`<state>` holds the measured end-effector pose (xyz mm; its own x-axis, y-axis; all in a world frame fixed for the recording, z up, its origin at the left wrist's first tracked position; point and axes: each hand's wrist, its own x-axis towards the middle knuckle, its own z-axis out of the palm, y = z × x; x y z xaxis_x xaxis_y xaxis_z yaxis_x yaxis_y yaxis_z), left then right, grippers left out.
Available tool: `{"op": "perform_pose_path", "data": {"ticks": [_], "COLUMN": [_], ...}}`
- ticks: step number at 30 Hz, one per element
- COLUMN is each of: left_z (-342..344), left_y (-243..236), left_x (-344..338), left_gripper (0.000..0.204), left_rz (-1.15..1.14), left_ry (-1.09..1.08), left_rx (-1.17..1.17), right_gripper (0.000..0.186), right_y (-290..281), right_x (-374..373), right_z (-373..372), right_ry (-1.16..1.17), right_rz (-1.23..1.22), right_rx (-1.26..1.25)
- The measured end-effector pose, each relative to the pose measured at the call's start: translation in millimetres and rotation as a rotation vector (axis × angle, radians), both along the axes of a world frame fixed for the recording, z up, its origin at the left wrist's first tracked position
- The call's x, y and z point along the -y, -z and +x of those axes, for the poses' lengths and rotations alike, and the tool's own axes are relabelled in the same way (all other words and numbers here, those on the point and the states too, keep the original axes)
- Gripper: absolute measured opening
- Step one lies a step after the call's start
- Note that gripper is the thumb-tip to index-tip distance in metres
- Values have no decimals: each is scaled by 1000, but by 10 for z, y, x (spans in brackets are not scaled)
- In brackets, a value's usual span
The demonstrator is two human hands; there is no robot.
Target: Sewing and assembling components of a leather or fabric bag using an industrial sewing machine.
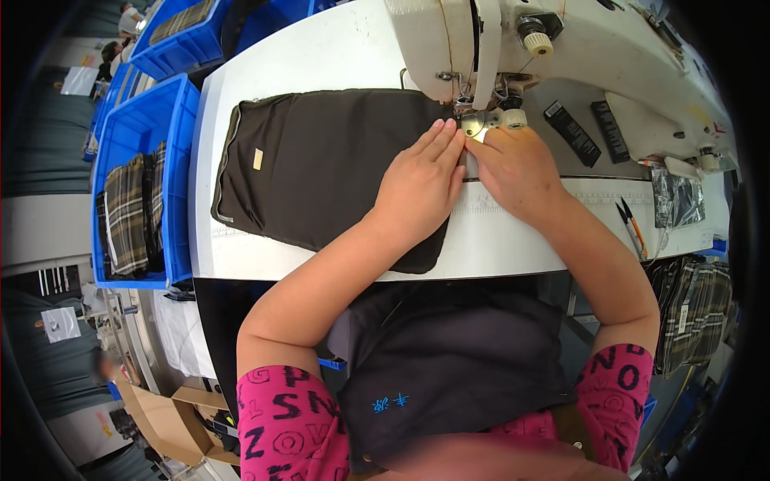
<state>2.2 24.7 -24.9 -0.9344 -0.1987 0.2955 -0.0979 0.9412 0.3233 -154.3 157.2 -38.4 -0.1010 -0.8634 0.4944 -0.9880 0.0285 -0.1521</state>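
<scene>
A dark brown fabric piece (329,160), with a zipper along its left edge and a small pale tag, lies on the white sewing table. My left hand (421,180) rests flat on its right part, fingers stretched toward the needle area. Close beside it, my right hand (517,168) is bent over the metal plate, its fingers curled and partly hidden below a machine knob. One fingertip meets the left hand's fingers at the fabric's edge; whatever is under it does not show. Above both hands stands the white sewing machine (449,48), its presser foot at the fabric's top right corner.
Blue bins (180,184) with plaid fabric stand along the table's left side. Right of the machine lie two dark flat strips (572,133), thread snips (631,228) and a clear plastic bag (678,198). Plaid pieces (691,313) hang at the lower right. An open cardboard box (172,421) sits lower left.
</scene>
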Motion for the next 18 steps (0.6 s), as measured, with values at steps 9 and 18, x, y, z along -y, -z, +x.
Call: {"op": "perform_pose_path", "data": {"ticks": [9, 18], "left_z": [-46, -137], "left_y": [53, 112], "left_x": [25, 132], "left_gripper": [49, 44], "left_rz": [-35, 45], "left_ry": [-34, -69], "left_rx": [-64, -115], "right_gripper": [24, 21], "right_y": [-79, -138], "right_x": [31, 64], "right_z": [-33, -24], "right_ry": [8, 21], "right_rz": [13, 50], "right_rx": [36, 86]}}
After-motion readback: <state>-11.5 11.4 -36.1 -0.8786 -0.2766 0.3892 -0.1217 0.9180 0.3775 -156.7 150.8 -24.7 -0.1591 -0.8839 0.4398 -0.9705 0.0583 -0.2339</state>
